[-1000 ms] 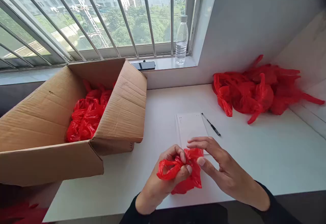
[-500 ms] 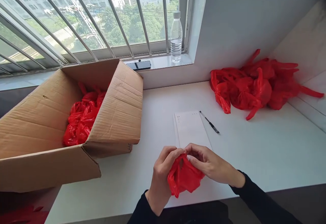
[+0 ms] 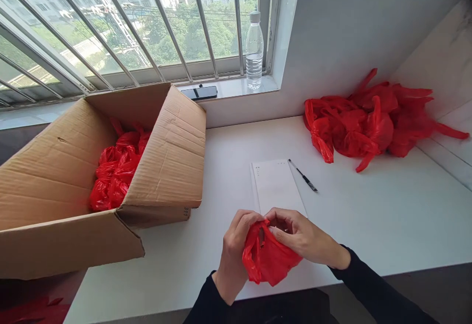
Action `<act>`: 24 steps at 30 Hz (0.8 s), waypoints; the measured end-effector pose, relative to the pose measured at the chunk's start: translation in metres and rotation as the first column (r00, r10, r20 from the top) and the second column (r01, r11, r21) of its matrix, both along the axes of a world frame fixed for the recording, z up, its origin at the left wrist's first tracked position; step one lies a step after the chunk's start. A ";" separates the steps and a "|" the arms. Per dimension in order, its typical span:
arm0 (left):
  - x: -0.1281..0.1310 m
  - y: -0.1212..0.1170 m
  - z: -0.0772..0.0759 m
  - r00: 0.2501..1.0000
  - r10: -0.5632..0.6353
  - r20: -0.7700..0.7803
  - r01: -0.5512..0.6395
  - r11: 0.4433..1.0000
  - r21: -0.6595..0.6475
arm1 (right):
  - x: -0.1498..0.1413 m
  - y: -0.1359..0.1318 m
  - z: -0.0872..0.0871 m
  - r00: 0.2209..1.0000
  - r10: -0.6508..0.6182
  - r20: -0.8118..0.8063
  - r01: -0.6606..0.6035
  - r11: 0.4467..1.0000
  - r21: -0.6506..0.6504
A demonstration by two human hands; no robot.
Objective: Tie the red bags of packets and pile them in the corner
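Reading "311", the dark print [image 3: 187, 212] stands sideways on the cardboard box [image 3: 167, 152], near its lower corner by the worktop [image 3: 350, 216]. The paper pad [image 3: 278, 186] carries a few tiny marks along its top and left edges, too small to read. No lettering can be made out on the clear bottle [image 3: 254, 53].

The held red bag [image 3: 275, 260] is thin, creased and slightly glossy plastic, bulging below its gathered top, with a small dark gap between the folds. It is above the near edge of the worktop, just below the pad. The left hand [image 3: 234, 245] pinches its top with closed fingers; the right hand [image 3: 306, 238] grips the gathered plastic beside them, fingers curled and narrow.

A black pen [image 3: 303, 175] lies just right of the pad. More red bags [image 3: 118, 171] fill part of the open box, and a red pile [image 3: 350, 127] rests against the wall at the right. The bottle and a phone [image 3: 205, 92] are on the windowsill [image 3: 236, 89].
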State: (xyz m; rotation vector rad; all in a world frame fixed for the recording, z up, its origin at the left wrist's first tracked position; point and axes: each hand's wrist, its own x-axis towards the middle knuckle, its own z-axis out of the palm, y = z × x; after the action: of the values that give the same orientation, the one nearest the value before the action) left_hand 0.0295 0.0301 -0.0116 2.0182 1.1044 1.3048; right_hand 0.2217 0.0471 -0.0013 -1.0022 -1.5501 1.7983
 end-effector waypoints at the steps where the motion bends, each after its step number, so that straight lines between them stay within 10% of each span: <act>1: 0.000 0.001 0.001 1.000 -0.001 0.013 0.001 1.000 -0.015 | 0.000 0.000 0.001 1.000 -0.009 -0.001 0.009 1.000 -0.004; 18: -0.008 -0.018 0.004 0.993 -0.015 0.119 0.051 0.950 -0.307 | -0.004 -0.007 0.009 0.943 -0.331 -0.026 0.332 0.934 0.129; 24: -0.007 -0.021 0.009 0.983 0.027 0.181 0.025 0.959 -0.283 | 0.000 -0.005 0.012 0.967 -0.253 0.016 0.245 0.949 0.197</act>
State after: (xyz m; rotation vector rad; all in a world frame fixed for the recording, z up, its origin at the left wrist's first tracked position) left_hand 0.0224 0.0089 -0.0030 1.6546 1.1342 1.2256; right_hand 0.2218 0.0421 0.0103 -1.0910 -1.5142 1.4336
